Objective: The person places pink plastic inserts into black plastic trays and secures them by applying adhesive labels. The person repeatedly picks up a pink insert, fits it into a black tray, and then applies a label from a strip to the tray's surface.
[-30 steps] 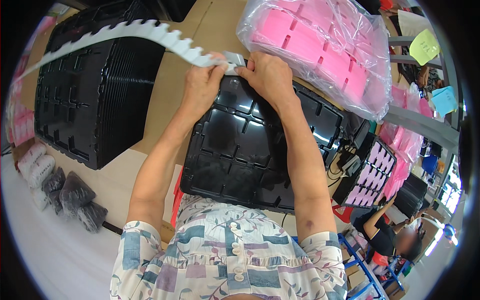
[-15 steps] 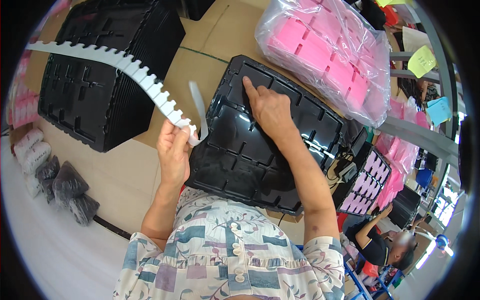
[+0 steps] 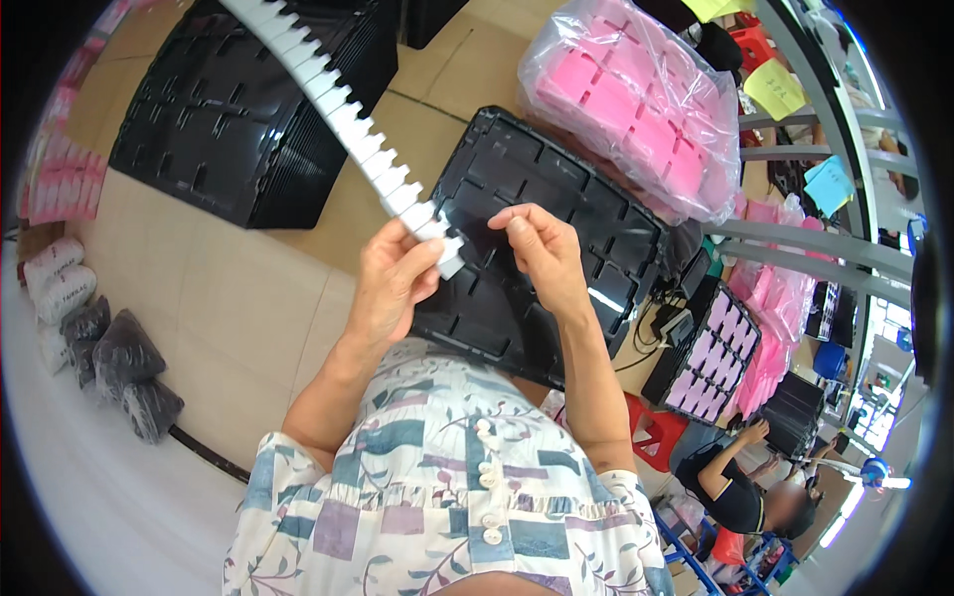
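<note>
My left hand (image 3: 393,273) pinches the lower end of a long white strip (image 3: 348,129) between thumb and fingers. A row of small block-like tabs runs along one edge of the strip, which slants up to the far left. Facing it, my right hand (image 3: 547,258) hovers above a black plastic tray (image 3: 537,159). Its index finger and thumb are bent close together and the other fingers curl in, so I cannot make out whether anything is between them. The tray has shallow compartments with raised ribs and sits right in front of me.
A tall stack of black trays (image 3: 248,129) stands at the far left. Beyond the tray lies a clear plastic bag (image 3: 636,109) of pink pieces. To the right are a tray of pale pink pieces (image 3: 720,343), cables and a metal rack. Another person (image 3: 735,487) works at the lower right.
My right hand has lifted its index finger off the tray's far left compartment and drawn back toward me. My left hand has moved right with the strip, which now hangs straighter.
</note>
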`<state>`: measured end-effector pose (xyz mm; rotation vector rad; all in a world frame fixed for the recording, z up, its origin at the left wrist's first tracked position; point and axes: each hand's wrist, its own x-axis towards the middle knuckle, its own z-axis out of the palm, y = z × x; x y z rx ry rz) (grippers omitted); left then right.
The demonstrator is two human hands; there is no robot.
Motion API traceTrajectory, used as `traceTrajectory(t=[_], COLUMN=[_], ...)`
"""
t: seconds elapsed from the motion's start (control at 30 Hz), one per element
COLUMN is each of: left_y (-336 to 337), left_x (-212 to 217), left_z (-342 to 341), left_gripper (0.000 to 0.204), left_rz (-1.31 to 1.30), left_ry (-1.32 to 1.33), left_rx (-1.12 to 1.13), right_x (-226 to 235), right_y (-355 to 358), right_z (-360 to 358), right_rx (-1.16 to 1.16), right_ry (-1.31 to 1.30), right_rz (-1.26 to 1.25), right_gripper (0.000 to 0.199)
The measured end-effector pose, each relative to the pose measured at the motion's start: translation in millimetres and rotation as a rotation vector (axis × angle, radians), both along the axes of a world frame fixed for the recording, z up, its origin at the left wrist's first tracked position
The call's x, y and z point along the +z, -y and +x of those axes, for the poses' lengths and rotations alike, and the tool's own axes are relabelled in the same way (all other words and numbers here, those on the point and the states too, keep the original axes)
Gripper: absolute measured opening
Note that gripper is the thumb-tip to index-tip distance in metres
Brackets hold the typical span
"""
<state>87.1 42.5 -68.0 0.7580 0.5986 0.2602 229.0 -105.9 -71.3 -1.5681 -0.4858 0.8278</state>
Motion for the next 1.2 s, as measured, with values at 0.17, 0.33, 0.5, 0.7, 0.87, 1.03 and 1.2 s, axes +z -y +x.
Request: traceTrajectory(t=[0.17,0.33,0.5,0.7,0.87,1.03,1.2], left_y=[20.4,29.8,38.1,55.6,43.1,43.8,66.3], left_x=[6.1,6.9,1.0,-6.5,7.3,23.2,14.0], left_z=[5.9,5.7,11.4,19.3,0.1,-13.1,-11.8], left_gripper=[0.015,0.015,0.009,0.014,0.016,0.013,0.018], left_rz=[0.082,0.196,0.054,-0.100,0.340,0.098,0.097], left_ry=[0.092,0.141,0.047,0.025,0.045,0.103,0.033], left_rx=[-0.053,-0.137,-0.141,-0.089,-0.318,-0.991,-1.008], right_x=[26.5,33.1,31.6,18.3,23.7,-36.5,-24.9], right_y=[8.1,18.1,27.2,44.4,93.4,192.6,196.6], right_z=[-27.1,-30.8,-38.9,-49.7,-24.5,82.0,119.6], right_rx=[-0.074,-0.062,-0.114,0.046,-0.164,-0.319,-0.129], right_ry=[0.255,0.331,0.638,1.435,0.367,0.465,0.657], right_rz=[-0.080,-0.113,-0.107,0.035,0.000,-0.380,-0.568], right_gripper=[0.016,0.012,0.008,0.012,0.004,0.012,0.013])
